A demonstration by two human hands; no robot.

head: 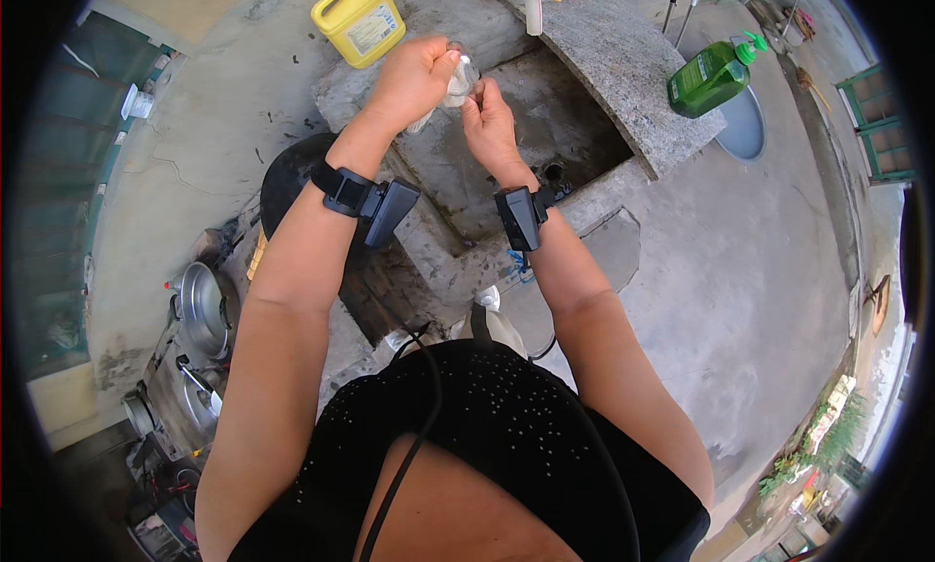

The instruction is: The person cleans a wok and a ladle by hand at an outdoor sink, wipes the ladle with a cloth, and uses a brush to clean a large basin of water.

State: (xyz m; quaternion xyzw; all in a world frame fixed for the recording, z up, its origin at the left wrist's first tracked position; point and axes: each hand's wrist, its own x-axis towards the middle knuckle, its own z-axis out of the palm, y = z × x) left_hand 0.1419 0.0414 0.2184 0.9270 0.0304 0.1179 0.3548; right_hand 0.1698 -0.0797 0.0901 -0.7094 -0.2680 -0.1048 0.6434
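Note:
Over the concrete sink basin [504, 167], both hands grip a small clear glass or cup [471, 65]. My left hand [416, 72] is around its left side, thumb pressing on it. My right hand [491, 120] pinches its lower right edge between thumb and fingers. Whitish material, perhaps a cloth [460, 88], shows in or against the clear wall; which one I cannot tell. A pale ribbed piece [419, 124] pokes out below my left hand. Much of the cup is hidden by the fingers.
A yellow jug [361, 29] stands beyond my left hand. On the granite slab [599, 43] at right are a green pump bottle [708, 76] and a white tube [533, 10]. A black round vessel [292, 178] sits left of the basin, metal pans [208, 310] lower left.

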